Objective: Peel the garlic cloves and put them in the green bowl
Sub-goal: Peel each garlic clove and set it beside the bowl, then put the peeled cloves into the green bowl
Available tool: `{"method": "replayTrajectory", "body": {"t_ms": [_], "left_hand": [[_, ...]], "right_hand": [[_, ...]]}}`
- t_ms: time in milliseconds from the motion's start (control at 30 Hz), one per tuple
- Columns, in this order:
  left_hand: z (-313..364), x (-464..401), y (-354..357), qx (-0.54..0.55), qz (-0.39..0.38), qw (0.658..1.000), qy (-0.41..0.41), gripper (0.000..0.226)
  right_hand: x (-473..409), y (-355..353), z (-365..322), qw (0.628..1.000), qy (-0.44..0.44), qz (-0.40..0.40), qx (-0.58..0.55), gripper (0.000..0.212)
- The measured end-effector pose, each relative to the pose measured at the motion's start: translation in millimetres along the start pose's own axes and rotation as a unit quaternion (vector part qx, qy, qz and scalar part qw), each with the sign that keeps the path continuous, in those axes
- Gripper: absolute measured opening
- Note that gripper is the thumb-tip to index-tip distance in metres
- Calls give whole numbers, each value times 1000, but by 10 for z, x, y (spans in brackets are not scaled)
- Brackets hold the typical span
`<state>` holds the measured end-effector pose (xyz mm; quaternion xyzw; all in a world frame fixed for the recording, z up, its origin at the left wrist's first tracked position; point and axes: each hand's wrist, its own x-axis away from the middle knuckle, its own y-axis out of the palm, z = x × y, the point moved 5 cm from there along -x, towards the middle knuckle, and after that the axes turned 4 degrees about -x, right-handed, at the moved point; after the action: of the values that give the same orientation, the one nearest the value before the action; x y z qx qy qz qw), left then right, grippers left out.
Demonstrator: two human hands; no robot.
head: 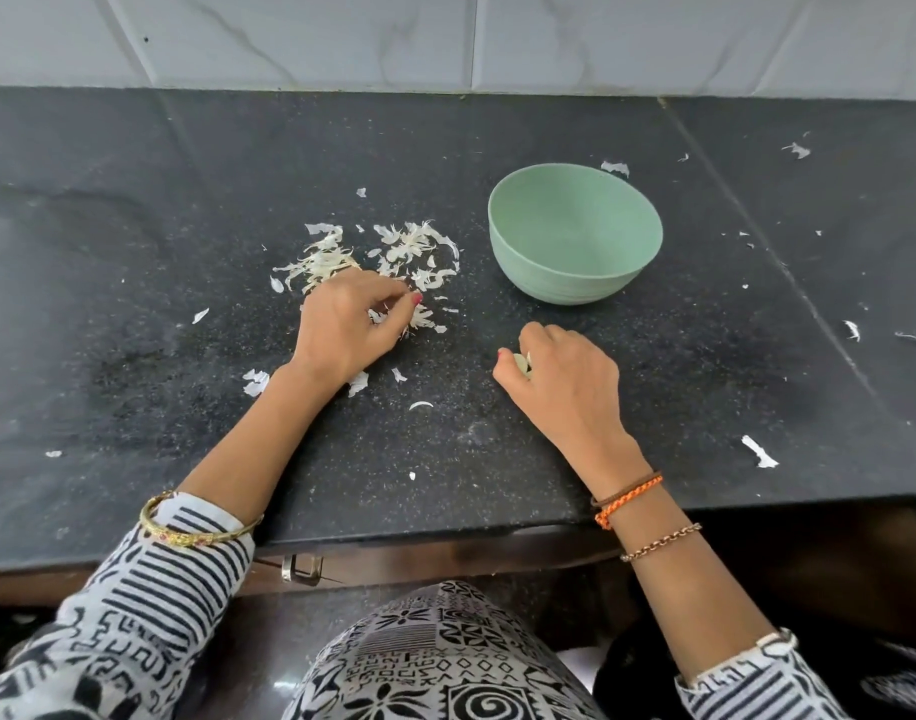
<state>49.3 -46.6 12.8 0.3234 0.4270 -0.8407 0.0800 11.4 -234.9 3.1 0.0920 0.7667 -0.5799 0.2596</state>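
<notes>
A pale garlic clove (522, 364) sits pinched in the curled fingers (536, 337) of the right hand (565, 379), just in front of the green bowl (575, 233) on the dark table (134, 252). Left of the bowl, the left hand (344, 324) curls its fingers into the heap of skins (393, 257), pinching scraps there. The clove looks peeled; the next move likely calls for lifting it over the rim and dropping it in.

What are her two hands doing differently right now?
The left hand reaches into the pile of garlic skins, fingers curled among the flakes; the right hand sits apart from the pile, nearer the green bowl, pinching a pale garlic clove. Both hover low over the black counter.
</notes>
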Motion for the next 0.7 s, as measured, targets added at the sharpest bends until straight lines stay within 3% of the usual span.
{"method": "replayTrajectory", "body": {"t_ms": [400,700], "left_hand": [[-55,5,1,-6,4,999,-39,33],[-38,9,-30,6,13,999,-39,32]], "right_hand": [[20,-1,0,999,-20,34,31,31],[64,-43,-50,994,-85,59,37,36]]}}
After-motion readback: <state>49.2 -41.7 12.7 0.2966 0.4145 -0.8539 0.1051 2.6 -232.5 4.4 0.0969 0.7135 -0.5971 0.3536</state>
